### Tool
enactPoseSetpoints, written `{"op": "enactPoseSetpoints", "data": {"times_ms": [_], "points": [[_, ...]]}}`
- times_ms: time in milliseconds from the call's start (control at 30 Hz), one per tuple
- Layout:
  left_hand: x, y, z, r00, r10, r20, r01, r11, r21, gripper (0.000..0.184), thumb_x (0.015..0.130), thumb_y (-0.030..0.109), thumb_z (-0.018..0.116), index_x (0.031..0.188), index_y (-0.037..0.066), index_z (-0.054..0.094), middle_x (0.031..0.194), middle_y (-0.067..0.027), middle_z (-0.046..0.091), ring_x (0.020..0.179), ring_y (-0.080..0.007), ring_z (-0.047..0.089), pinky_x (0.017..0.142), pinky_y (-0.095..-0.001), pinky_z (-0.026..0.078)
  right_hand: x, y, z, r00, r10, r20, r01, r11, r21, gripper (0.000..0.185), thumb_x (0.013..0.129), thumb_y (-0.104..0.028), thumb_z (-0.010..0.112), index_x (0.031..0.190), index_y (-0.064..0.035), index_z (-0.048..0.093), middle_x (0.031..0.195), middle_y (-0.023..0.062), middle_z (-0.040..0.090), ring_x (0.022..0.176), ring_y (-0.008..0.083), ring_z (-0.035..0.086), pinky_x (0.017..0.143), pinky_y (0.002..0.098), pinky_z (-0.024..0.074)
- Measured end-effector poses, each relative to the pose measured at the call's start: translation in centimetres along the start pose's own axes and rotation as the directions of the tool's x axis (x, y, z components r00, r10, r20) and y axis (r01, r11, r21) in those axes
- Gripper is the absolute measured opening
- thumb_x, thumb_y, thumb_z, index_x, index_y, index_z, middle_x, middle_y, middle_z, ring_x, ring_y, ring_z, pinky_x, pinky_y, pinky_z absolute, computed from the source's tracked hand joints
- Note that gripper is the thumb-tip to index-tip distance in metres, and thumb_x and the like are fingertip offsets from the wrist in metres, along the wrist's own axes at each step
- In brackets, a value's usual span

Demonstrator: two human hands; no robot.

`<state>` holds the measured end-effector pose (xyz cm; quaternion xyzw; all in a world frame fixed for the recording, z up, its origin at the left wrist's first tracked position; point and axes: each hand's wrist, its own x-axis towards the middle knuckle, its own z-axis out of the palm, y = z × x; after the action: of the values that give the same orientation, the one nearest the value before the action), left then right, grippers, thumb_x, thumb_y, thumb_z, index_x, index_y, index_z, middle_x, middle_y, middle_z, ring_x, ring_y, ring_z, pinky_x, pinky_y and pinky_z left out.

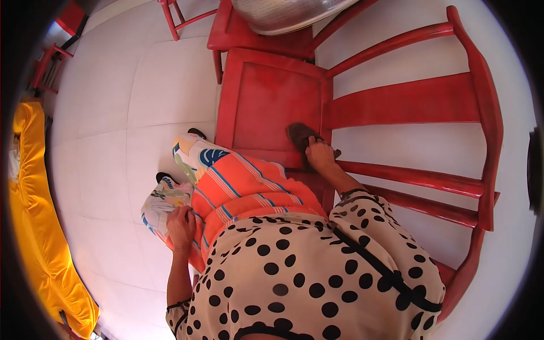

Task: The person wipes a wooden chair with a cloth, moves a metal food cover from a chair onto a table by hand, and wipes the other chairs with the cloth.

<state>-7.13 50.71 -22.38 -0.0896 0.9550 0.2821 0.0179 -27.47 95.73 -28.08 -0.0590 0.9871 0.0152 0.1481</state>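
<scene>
My right hand (321,153) is closed on a dark brown, rounded thing (301,136) whose kind I cannot make out. It lies at the near right corner of a red wooden chair seat (272,105), beside the backrest. My left hand (181,226) rests on my lap, its fingers curled in at the edge of the orange striped apron (243,187). Whether anything is between those fingers is hidden. Patterned trousers (164,198) show below the apron.
A shiny metal basin (289,14) stands on another red chair (238,34) just beyond. Red backrest slats (405,105) rise at the right against a pale wall. More red furniture (51,68) and yellow cloth (42,226) are at the left, across the tiled floor (102,164).
</scene>
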Motion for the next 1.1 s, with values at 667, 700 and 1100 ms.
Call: {"op": "enactPoseSetpoints", "data": {"times_ms": [667, 700, 1100], "points": [[1.2, 0.4, 0.0, 0.996, -0.052, 0.070, 0.047, 0.997, 0.067, 0.008, 0.086, 0.010, 0.063, 0.092, 0.007, 0.067, 0.083, -0.0121, 0.063, 0.081, -0.0344, 0.060, 0.075, -0.0445, 0.046, 23.4, 2.3, -2.4, 0.855, 0.425, -0.298, -0.275, 0.857, 0.435, 0.041, 0.085, -0.023, 0.066, 0.121, -0.0052, 0.058, 0.119, 0.0201, 0.065, 0.109, 0.0409, 0.064, 0.089, 0.0530, 0.0534], [1.4, 0.3, 0.0, 0.997, -0.048, 0.068, 0.043, 0.997, 0.065, 0.008, 0.086, 0.010, 0.063, 0.092, 0.006, 0.066, 0.082, -0.0127, 0.062, 0.080, -0.0351, 0.060, 0.073, -0.0450, 0.046, 23.2, 2.2, -2.3, 0.845, 0.437, -0.308, -0.272, 0.847, 0.456, 0.042, 0.084, -0.023, 0.066, 0.121, -0.0053, 0.058, 0.118, 0.0203, 0.065, 0.108, 0.0405, 0.064, 0.089, 0.0526, 0.0534], [1.8, 0.1, -0.1, 0.996, -0.047, 0.081, 0.044, 0.998, 0.046, 0.007, 0.086, 0.010, 0.063, 0.090, 0.006, 0.066, 0.081, -0.0136, 0.062, 0.077, -0.0357, 0.060, 0.071, -0.0460, 0.045, 23.0, -11.7, -4.1, 0.890, 0.325, -0.319, -0.164, 0.882, 0.441, 0.052, 0.082, -0.033, 0.071, 0.124, -0.0072, 0.056, 0.113, 0.0205, 0.067, 0.097, 0.0398, 0.068, 0.081, 0.0507, 0.0566]]}}
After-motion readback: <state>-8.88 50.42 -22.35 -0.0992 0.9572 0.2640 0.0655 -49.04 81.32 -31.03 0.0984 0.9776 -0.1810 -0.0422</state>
